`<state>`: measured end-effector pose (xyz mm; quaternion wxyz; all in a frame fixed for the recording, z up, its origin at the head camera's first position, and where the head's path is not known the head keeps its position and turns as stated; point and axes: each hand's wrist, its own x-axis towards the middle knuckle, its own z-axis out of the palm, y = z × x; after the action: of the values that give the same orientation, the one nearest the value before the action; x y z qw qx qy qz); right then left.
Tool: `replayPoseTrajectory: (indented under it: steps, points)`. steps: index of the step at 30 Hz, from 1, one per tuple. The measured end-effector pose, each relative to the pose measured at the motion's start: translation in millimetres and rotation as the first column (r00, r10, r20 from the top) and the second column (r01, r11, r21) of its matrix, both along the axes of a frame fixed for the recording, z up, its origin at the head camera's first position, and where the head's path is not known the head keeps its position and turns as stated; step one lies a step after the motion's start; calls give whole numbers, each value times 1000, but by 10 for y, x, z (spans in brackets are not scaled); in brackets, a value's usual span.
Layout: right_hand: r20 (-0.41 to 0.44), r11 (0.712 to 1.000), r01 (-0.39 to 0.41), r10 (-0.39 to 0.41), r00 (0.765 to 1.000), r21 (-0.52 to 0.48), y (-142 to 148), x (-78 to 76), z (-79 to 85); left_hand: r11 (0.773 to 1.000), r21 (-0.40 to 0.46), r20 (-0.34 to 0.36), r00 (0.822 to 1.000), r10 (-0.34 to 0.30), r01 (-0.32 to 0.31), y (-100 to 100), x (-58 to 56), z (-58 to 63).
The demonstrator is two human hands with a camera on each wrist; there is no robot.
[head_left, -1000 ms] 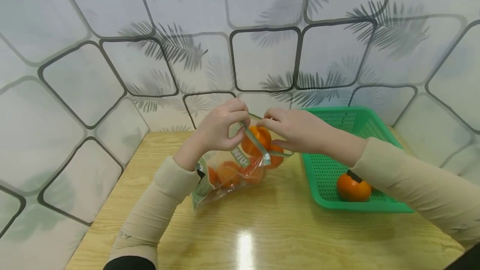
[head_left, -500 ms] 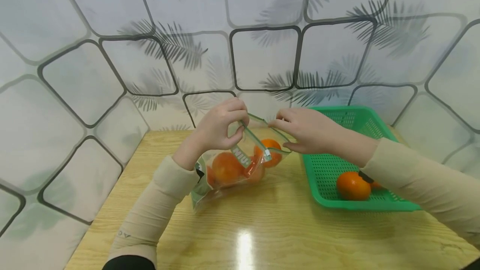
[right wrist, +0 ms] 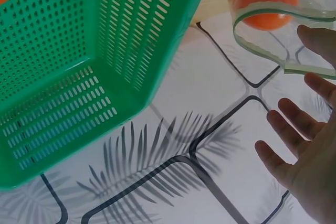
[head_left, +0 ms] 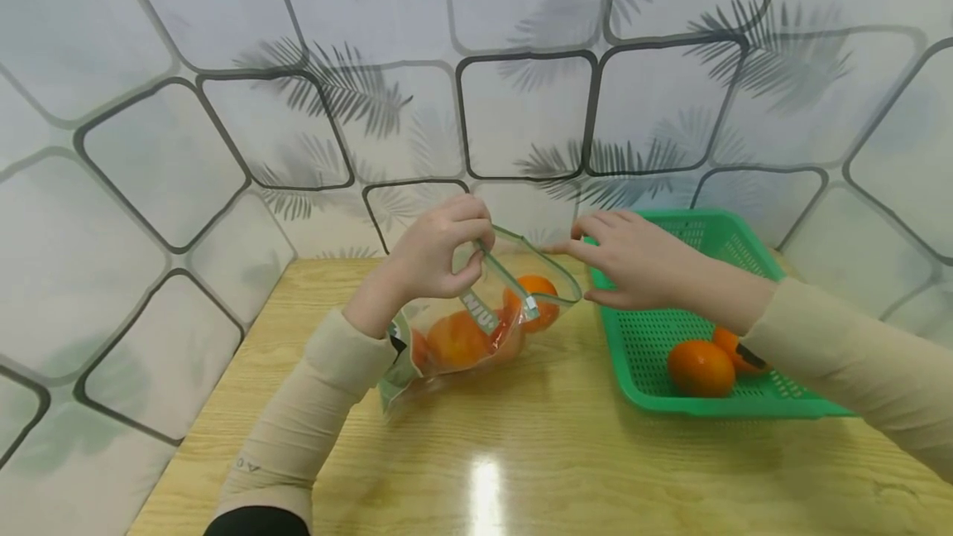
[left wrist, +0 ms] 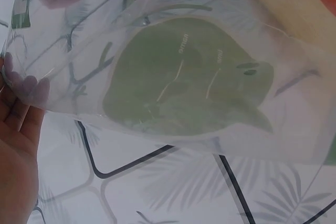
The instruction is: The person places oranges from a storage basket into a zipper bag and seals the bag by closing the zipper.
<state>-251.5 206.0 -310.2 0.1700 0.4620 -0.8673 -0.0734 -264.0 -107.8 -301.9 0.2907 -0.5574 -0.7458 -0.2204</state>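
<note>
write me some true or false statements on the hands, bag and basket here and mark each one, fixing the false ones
1. The left hand pinches the clear bag. True.

2. Two orange fruits show in the green basket. True.

3. The right hand holds a fruit. False: its fingers are spread, with no fruit in them.

4. Other fruits show through the bag. True.

5. In the head view, the basket is left of the bag. False: it is to the right.

6. The bag is sealed all along its top. False: it gapes open beside the right hand.

Left hand (head_left: 438, 248) pinches; right hand (head_left: 633, 263) holds 4 fingers (right wrist: 289, 133) apart.
</note>
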Motion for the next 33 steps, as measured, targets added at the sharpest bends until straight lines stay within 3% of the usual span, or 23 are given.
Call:
replayPoseTrajectory:
  steps: [33]
  points:
    - [84, 989, 146, -148, 985, 31, 554, 8, -129, 1000, -4, 7, 1000, 29, -28, 5, -25, -16]
